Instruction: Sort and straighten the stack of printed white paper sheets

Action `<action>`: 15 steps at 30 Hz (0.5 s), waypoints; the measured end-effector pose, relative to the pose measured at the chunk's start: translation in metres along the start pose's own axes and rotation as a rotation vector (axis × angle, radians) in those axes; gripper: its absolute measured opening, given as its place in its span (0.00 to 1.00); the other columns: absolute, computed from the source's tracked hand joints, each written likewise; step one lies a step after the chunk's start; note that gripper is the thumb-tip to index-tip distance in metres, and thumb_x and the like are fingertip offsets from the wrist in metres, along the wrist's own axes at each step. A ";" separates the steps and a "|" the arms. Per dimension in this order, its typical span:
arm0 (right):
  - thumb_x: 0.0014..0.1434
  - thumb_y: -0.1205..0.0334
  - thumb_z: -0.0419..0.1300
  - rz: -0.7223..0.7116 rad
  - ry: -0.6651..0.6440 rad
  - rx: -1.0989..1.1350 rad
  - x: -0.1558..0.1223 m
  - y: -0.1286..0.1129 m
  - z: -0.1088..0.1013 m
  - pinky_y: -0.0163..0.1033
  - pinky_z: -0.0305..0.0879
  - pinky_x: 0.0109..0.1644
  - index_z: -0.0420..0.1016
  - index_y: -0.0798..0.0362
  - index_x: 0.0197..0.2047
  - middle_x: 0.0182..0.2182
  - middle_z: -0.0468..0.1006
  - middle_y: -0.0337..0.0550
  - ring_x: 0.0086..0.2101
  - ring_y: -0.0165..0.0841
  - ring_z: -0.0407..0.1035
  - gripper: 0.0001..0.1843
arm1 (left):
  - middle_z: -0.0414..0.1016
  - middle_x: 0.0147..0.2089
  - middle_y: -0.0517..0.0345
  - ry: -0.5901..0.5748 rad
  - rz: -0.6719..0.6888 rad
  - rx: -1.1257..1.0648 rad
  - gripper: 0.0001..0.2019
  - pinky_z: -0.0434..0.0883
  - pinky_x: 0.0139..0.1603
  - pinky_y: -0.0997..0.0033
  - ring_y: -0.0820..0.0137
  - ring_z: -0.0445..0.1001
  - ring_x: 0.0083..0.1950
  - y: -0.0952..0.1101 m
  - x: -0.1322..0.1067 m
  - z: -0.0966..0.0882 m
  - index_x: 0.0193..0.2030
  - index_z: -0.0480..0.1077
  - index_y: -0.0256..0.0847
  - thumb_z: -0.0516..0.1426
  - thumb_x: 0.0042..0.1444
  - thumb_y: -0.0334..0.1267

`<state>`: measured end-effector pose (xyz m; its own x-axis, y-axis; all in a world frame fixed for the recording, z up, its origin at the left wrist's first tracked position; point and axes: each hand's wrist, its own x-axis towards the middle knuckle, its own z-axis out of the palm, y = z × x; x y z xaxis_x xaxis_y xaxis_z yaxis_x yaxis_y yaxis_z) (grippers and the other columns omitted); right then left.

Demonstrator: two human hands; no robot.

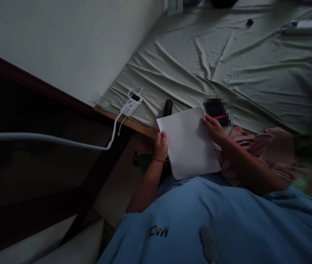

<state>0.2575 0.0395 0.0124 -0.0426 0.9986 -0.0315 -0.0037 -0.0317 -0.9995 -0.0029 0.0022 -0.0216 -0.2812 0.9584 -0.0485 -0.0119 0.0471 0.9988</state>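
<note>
A stack of white paper (190, 145) is held tilted over my lap, its far edge near the front of the cloth-covered surface. My left hand (160, 146), with a red string at the wrist, grips the left edge, thumb on top. At the upper right edge, my right hand (213, 127) pinches the sheets; the fingers beneath are hidden. Just beyond the paper's far left corner lies a black stapler (167, 107). A dark phone-like object (216, 111), partly blurred out, lies beside the far right corner.
A white power strip (131, 106) with a plug and a thick cable (62, 139) sits at the surface's left corner. The wrinkled pale cloth (183, 66) carries a white box-like device (305, 27) and a small black item (249, 22). A wall (76, 44) stands left.
</note>
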 end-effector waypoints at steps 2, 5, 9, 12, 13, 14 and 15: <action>0.57 0.35 0.62 0.005 0.008 0.016 -0.001 0.000 0.002 0.33 0.62 0.33 0.74 0.51 0.37 0.30 0.71 0.39 0.31 0.30 0.65 0.25 | 0.76 0.41 0.55 0.020 -0.012 -0.022 0.23 0.71 0.46 0.69 0.67 0.73 0.44 0.003 -0.001 0.002 0.42 0.72 0.41 0.58 0.61 0.62; 0.55 0.35 0.62 0.082 0.029 0.059 -0.003 0.002 0.004 0.32 0.62 0.31 0.76 0.51 0.40 0.30 0.73 0.40 0.30 0.30 0.66 0.26 | 0.77 0.42 0.56 0.043 -0.044 -0.078 0.25 0.71 0.46 0.69 0.68 0.73 0.43 0.009 -0.002 0.005 0.43 0.72 0.40 0.59 0.59 0.63; 0.54 0.34 0.61 0.173 0.052 0.084 -0.007 0.005 0.006 0.33 0.59 0.26 0.76 0.52 0.43 0.30 0.74 0.40 0.26 0.29 0.64 0.29 | 0.77 0.43 0.56 0.019 -0.067 -0.104 0.27 0.71 0.46 0.69 0.68 0.74 0.44 0.014 -0.003 0.006 0.45 0.72 0.41 0.60 0.56 0.66; 0.54 0.35 0.61 0.155 0.054 0.058 -0.009 0.008 0.006 0.33 0.61 0.29 0.76 0.52 0.42 0.31 0.74 0.40 0.28 0.29 0.65 0.28 | 0.77 0.42 0.56 0.029 -0.039 -0.063 0.27 0.71 0.46 0.69 0.68 0.73 0.43 0.013 0.000 0.006 0.44 0.72 0.41 0.59 0.56 0.66; 0.55 0.35 0.61 0.141 0.043 0.022 -0.009 0.010 0.006 0.33 0.61 0.30 0.76 0.52 0.40 0.31 0.74 0.40 0.29 0.30 0.65 0.27 | 0.77 0.41 0.56 0.032 -0.026 -0.050 0.27 0.70 0.45 0.69 0.68 0.73 0.43 0.012 0.001 0.006 0.43 0.72 0.41 0.59 0.57 0.66; 0.57 0.36 0.59 0.118 0.034 -0.033 -0.009 0.011 0.005 0.34 0.63 0.31 0.76 0.52 0.40 0.31 0.74 0.41 0.30 0.31 0.65 0.26 | 0.76 0.41 0.55 0.030 -0.010 -0.038 0.26 0.70 0.45 0.69 0.68 0.73 0.43 0.011 0.002 0.006 0.43 0.72 0.41 0.58 0.58 0.66; 0.58 0.37 0.59 0.082 0.028 -0.104 -0.007 0.013 0.005 0.36 0.64 0.33 0.76 0.53 0.40 0.31 0.74 0.41 0.31 0.32 0.66 0.25 | 0.76 0.42 0.55 0.021 0.007 -0.026 0.26 0.70 0.46 0.69 0.68 0.73 0.44 0.009 0.003 0.006 0.43 0.72 0.41 0.57 0.59 0.66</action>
<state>0.2531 0.0318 0.0000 -0.0106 0.9937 -0.1117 0.1026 -0.1100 -0.9886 0.0021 0.0077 -0.0125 -0.3011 0.9527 -0.0419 -0.0346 0.0330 0.9989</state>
